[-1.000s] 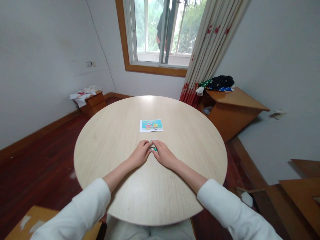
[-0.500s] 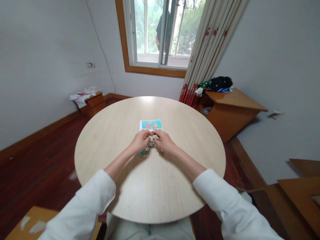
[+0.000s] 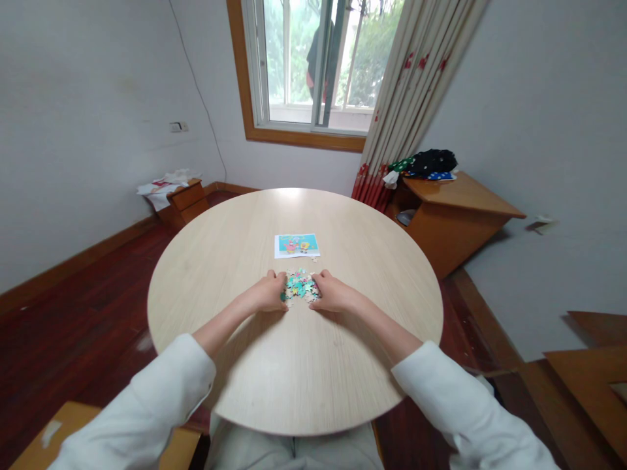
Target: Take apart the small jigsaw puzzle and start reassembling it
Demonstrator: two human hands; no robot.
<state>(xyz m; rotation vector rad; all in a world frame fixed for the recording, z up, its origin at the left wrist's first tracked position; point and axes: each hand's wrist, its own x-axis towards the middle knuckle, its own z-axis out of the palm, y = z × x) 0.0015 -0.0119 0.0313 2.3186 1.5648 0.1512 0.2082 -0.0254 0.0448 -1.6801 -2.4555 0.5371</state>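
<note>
A small heap of jigsaw puzzle pieces [image 3: 300, 285], mostly teal and cream, lies on the round pale wooden table [image 3: 308, 365]. My left hand [image 3: 271, 292] curves against the heap's left side, thumb and fingers apart. On the opposite side my right hand [image 3: 331, 292] is curved the same way, fingers spread at the heap's edge. Both hands touch the pile, and neither visibly grips a piece. Just beyond it lies a picture card [image 3: 298, 245] with a pink and a yellow cartoon figure on teal. One loose piece [image 3: 315, 259] sits by the card's lower right edge.
A wooden desk [image 3: 460, 196] with dark and patterned cloth [image 3: 431, 164] on it stands at the right. White cloth covers a small cabinet [image 3: 189, 199] at the back left. A chair seat [image 3: 63, 434] is at the lower left. Through the window [image 3: 318, 65] a person is partly visible.
My hands have moved apart and slightly nearer me, from close together over the pieces to either side of them. The pieces are now gathered into a compact heap, and the card is fully uncovered.
</note>
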